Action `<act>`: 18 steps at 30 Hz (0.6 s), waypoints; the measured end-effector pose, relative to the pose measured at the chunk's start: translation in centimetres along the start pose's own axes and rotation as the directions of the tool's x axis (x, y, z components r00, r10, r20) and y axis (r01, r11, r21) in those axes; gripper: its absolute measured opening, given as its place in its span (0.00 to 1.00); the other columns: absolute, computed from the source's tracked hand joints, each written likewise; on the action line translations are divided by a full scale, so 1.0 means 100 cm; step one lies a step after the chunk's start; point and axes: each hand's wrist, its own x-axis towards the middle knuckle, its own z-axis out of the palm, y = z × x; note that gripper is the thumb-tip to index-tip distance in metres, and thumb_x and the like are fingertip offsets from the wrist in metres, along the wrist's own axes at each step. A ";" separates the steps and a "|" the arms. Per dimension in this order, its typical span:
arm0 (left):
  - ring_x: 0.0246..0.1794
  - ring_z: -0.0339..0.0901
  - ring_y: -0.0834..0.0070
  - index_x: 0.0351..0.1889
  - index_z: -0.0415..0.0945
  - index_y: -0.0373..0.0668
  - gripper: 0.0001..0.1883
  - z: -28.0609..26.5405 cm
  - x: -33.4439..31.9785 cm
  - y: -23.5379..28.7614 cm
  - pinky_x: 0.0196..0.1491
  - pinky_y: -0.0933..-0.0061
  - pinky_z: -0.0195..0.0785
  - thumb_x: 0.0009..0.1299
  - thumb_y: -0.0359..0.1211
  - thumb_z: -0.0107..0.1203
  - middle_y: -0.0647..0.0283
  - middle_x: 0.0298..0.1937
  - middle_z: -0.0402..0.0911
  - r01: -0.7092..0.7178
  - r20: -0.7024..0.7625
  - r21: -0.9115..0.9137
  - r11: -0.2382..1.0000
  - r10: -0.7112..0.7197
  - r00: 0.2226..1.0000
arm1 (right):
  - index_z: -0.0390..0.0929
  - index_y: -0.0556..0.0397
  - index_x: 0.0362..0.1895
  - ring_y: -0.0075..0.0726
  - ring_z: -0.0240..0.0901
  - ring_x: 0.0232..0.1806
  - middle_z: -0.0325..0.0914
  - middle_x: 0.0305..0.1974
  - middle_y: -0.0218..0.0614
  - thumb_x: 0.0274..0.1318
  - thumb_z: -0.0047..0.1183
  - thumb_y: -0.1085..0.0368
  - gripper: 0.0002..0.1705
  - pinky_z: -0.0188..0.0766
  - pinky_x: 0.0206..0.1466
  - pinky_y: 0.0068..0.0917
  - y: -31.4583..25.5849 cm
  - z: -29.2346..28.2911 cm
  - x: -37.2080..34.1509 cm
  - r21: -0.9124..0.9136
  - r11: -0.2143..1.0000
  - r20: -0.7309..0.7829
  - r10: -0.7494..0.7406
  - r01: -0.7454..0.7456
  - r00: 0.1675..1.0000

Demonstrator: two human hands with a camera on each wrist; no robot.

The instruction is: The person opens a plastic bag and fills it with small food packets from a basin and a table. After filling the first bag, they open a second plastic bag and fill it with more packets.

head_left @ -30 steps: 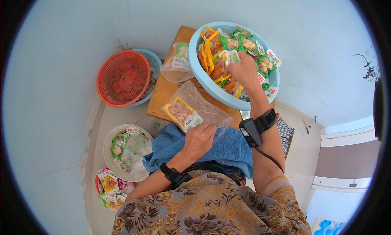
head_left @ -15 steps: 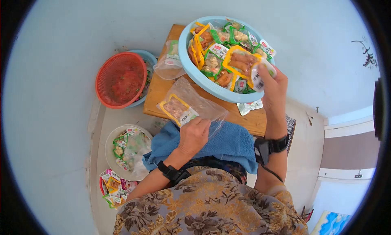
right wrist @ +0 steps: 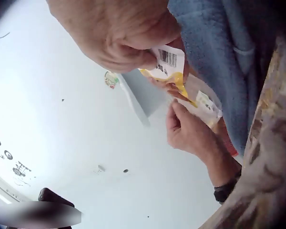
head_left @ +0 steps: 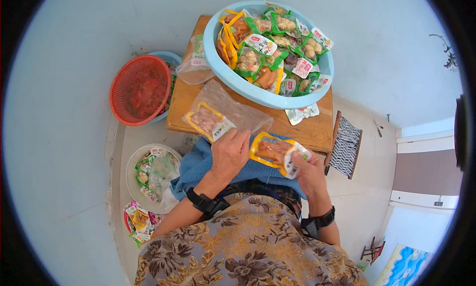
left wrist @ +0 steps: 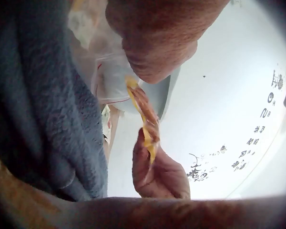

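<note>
My left hand (head_left: 230, 154) pinches the edge of a clear plastic bag (head_left: 238, 105) over the table's near edge. A yellow-bordered food packet (head_left: 206, 120) with reddish-brown contents shows in the bag, its white end by my fingers. My right hand (head_left: 311, 177) holds a second yellow-bordered packet (head_left: 271, 151) by its white printed end, thumb on top. This packet is just right of my left hand, above a blue towel (head_left: 198, 169) on the lap. In the right wrist view its barcode (right wrist: 168, 58) shows beside the thumb.
A light-blue basin (head_left: 248, 90) heaped with yellow- and green-edged packets stands on a wooden table (head_left: 302, 132). Another clear bag (head_left: 196, 70) lies left of it. A red basket (head_left: 139, 90), a white tub (head_left: 131, 174) with packets and a woven stool (head_left: 344, 144) are around the table.
My right hand has lifted a yellow-bordered packet out of the basin and brought it down beside my left hand. The left hand keeps its hold on the clear bag.
</note>
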 end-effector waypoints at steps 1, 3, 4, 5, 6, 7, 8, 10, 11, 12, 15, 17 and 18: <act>0.26 0.77 0.57 0.39 0.81 0.41 0.06 0.000 0.000 0.001 0.27 0.61 0.70 0.64 0.25 0.61 0.57 0.27 0.75 -0.007 0.000 0.007 1.000 0.007 1.000 | 0.80 0.62 0.52 0.24 0.82 0.39 0.85 0.42 0.35 0.65 0.57 0.67 0.15 0.77 0.42 0.21 0.006 0.008 0.003 0.078 0.997 -0.010 0.015 -0.014 1.000; 0.26 0.77 0.57 0.40 0.81 0.41 0.07 -0.003 0.001 0.003 0.27 0.61 0.70 0.64 0.25 0.61 0.58 0.27 0.75 -0.022 0.020 0.043 0.999 0.021 1.000 | 0.75 0.64 0.57 0.29 0.81 0.46 0.82 0.49 0.39 0.65 0.54 0.72 0.18 0.78 0.50 0.27 0.021 0.010 0.013 0.184 0.982 0.008 0.029 -0.030 1.000; 0.25 0.77 0.58 0.40 0.81 0.41 0.07 -0.004 0.001 0.004 0.27 0.61 0.70 0.64 0.25 0.61 0.58 0.27 0.75 -0.039 0.039 0.076 0.996 0.036 0.999 | 0.75 0.64 0.57 0.29 0.81 0.46 0.82 0.49 0.39 0.65 0.54 0.72 0.18 0.78 0.50 0.27 0.025 0.013 0.016 0.187 0.982 0.011 0.030 -0.032 0.999; 0.25 0.77 0.58 0.40 0.81 0.41 0.07 -0.006 0.001 0.004 0.27 0.61 0.70 0.64 0.25 0.61 0.58 0.27 0.75 -0.038 0.040 0.079 0.996 0.035 0.999 | 0.72 0.64 0.60 0.30 0.80 0.49 0.80 0.52 0.41 0.66 0.52 0.74 0.19 0.78 0.53 0.30 0.027 0.021 0.019 0.233 0.972 0.024 0.040 -0.044 0.999; 0.25 0.77 0.58 0.40 0.81 0.41 0.08 -0.006 0.001 0.005 0.27 0.62 0.70 0.63 0.25 0.60 0.58 0.27 0.74 -0.048 0.048 0.084 0.995 0.044 0.998 | 0.70 0.64 0.62 0.32 0.79 0.52 0.78 0.55 0.42 0.66 0.50 0.75 0.21 0.77 0.57 0.32 0.028 0.029 0.023 0.276 0.959 0.036 0.048 -0.056 0.998; 0.25 0.77 0.58 0.40 0.81 0.42 0.08 -0.006 0.002 0.006 0.27 0.62 0.70 0.63 0.25 0.60 0.59 0.26 0.74 -0.057 0.055 0.088 0.994 0.053 0.997 | 0.70 0.64 0.62 0.32 0.79 0.52 0.78 0.55 0.42 0.66 0.50 0.75 0.21 0.77 0.57 0.32 0.031 0.033 0.027 0.276 0.960 0.037 0.048 -0.056 0.998; 0.25 0.77 0.58 0.40 0.81 0.42 0.08 -0.005 0.002 0.005 0.27 0.62 0.70 0.63 0.25 0.60 0.59 0.26 0.74 -0.056 0.053 0.088 0.995 0.052 0.997 | 0.69 0.63 0.63 0.33 0.78 0.55 0.77 0.57 0.43 0.66 0.49 0.77 0.22 0.75 0.59 0.33 0.034 0.035 0.033 0.296 0.952 0.076 0.060 -0.080 0.995; 0.25 0.76 0.59 0.40 0.81 0.42 0.09 -0.001 0.002 0.002 0.28 0.62 0.70 0.62 0.24 0.60 0.60 0.26 0.73 -0.109 0.003 0.029 0.994 0.109 0.994 | 0.67 0.63 0.64 0.35 0.76 0.57 0.75 0.59 0.43 0.66 0.48 0.78 0.23 0.74 0.62 0.34 0.042 0.043 0.045 0.312 0.944 0.116 0.073 -0.106 0.991; 0.25 0.76 0.59 0.40 0.81 0.42 0.09 -0.001 0.002 0.002 0.28 0.62 0.70 0.62 0.24 0.60 0.60 0.26 0.73 -0.106 0.000 0.029 0.994 0.106 0.994 | 0.68 0.62 0.64 0.35 0.76 0.57 0.76 0.58 0.43 0.65 0.47 0.78 0.23 0.74 0.61 0.34 0.046 0.049 0.052 0.322 0.941 0.132 0.059 -0.099 0.989; 0.25 0.76 0.59 0.40 0.81 0.43 0.09 -0.001 0.001 0.003 0.28 0.62 0.70 0.62 0.25 0.60 0.60 0.26 0.72 -0.102 0.011 0.041 0.994 0.102 0.995 | 0.68 0.62 0.64 0.36 0.77 0.56 0.76 0.57 0.43 0.65 0.47 0.78 0.23 0.75 0.60 0.33 0.049 0.054 0.059 0.332 0.939 0.147 0.046 -0.093 0.988; 0.26 0.76 0.60 0.40 0.81 0.43 0.09 0.000 -0.001 0.001 0.28 0.62 0.70 0.62 0.26 0.60 0.60 0.26 0.72 -0.107 0.026 0.047 0.993 0.106 0.994 | 0.69 0.62 0.63 0.38 0.76 0.57 0.77 0.57 0.42 0.64 0.47 0.80 0.23 0.75 0.60 0.34 0.057 0.069 0.082 0.318 0.945 0.166 0.021 -0.074 0.986; 0.26 0.76 0.60 0.40 0.81 0.43 0.08 0.001 -0.002 0.000 0.28 0.62 0.70 0.62 0.26 0.60 0.60 0.26 0.72 -0.118 0.030 0.043 0.992 0.116 0.993 | 0.69 0.62 0.63 0.37 0.76 0.55 0.77 0.56 0.42 0.63 0.47 0.79 0.23 0.75 0.58 0.34 0.062 0.076 0.094 0.316 0.946 0.172 0.013 -0.067 0.985; 0.26 0.76 0.60 0.40 0.80 0.43 0.08 0.002 -0.002 -0.001 0.28 0.62 0.70 0.62 0.26 0.60 0.61 0.26 0.72 -0.111 0.035 0.048 0.993 0.110 0.993 | 0.70 0.62 0.62 0.37 0.77 0.54 0.77 0.56 0.42 0.63 0.48 0.79 0.23 0.76 0.57 0.33 0.064 0.080 0.100 0.315 0.947 0.177 0.001 -0.058 0.984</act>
